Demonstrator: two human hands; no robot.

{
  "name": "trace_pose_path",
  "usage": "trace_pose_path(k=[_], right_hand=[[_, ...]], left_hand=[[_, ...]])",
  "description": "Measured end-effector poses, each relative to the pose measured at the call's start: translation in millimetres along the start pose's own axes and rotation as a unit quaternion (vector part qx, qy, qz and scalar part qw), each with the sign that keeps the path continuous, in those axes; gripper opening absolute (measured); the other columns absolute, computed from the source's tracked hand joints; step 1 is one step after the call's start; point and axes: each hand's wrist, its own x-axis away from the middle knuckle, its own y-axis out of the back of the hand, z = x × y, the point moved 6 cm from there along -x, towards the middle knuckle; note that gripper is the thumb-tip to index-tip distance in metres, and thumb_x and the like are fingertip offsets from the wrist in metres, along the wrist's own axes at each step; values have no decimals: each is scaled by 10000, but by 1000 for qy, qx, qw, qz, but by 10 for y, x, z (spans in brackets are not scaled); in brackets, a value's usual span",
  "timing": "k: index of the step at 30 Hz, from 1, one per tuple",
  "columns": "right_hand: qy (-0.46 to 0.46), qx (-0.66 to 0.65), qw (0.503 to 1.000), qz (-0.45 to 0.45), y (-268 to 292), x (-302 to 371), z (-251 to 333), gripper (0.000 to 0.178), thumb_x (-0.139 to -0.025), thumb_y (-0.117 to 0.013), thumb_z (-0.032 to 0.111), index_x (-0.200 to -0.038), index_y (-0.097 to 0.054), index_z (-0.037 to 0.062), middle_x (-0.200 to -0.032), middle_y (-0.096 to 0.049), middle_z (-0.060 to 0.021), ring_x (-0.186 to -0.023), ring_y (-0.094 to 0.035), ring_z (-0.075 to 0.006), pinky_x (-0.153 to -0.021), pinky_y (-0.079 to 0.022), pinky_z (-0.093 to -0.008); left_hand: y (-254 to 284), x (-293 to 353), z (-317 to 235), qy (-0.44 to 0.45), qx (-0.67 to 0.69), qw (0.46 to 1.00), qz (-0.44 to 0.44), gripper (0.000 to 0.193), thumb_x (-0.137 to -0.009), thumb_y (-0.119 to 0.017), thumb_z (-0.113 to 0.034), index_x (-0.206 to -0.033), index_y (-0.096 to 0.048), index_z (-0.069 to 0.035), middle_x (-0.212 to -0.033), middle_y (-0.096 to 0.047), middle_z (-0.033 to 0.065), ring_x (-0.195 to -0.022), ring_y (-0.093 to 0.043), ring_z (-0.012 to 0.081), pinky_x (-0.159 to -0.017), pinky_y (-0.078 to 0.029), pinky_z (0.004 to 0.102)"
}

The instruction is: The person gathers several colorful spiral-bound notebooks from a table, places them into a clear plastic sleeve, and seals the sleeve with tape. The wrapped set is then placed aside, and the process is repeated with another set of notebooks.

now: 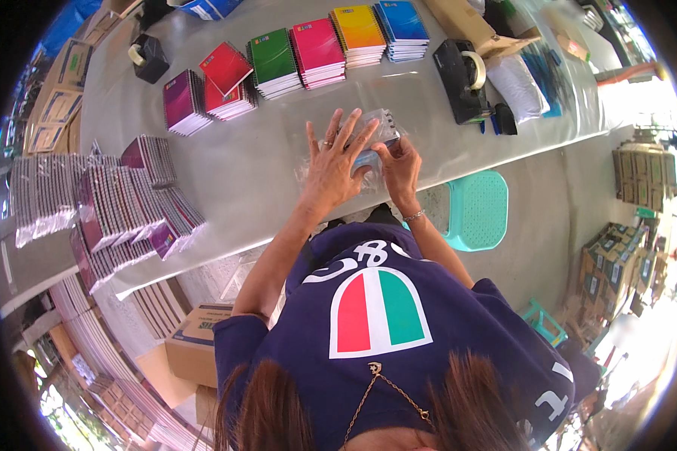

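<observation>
A bundle of spiral notebooks (387,126) in clear plastic lies on the grey table in front of me, mostly hidden by my hands. Part of its blue cover shows between them, with the wire binding at its far right corner. My left hand (334,159) rests flat on top with its fingers spread. At the right edge, my right hand (402,167) has thumb and forefinger pinched on the clear plastic wrap (302,169), which also sticks out crumpled on the left.
Stacks of purple, red, green, pink, yellow and blue notebooks (273,64) line the table's far side. Tape dispensers (462,83) (149,60) stand at both ends. Wrapped purple notebooks (120,199) pile up at left. A turquoise stool (480,210) stands beyond the table's near edge.
</observation>
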Motion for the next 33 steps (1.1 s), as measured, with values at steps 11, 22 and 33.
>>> trace_pose_path(k=[11,22,33], right_hand=[[169,45,980,99,399,-356,-569,230,-846,-700,186,-772,-574,8,-642,-503,-28,-614,-440,-106,-563,-406,-294],[230,102,964,92,704,-858,-164,250,-875,-679,215,-764,-594,7,-637,-537,-68,-582,-480,-151,-568,-408,-300],[233,87,955,159,246,-669,181,269,-870,-687,202,-750,-552,2,-631,-508,-76,-577,-455,-152,-558,-398,-318]], left_hand=[[107,-420,-126,19,-33,997,73,705,-730,-774,-322,-1323,-473,-87,-1203,-567,136,-1204,-508,298,-1101,-229,556],[2233,1214,-70,212,-107,942,-237,573,-692,-727,-85,-1234,-554,-163,-1226,-582,85,-1190,-527,289,-1042,-386,447],[3358,2083,1030,227,-354,803,-422,553,-669,-671,41,-1188,-572,-121,-1298,-557,102,-1332,-420,299,-1146,-287,492]])
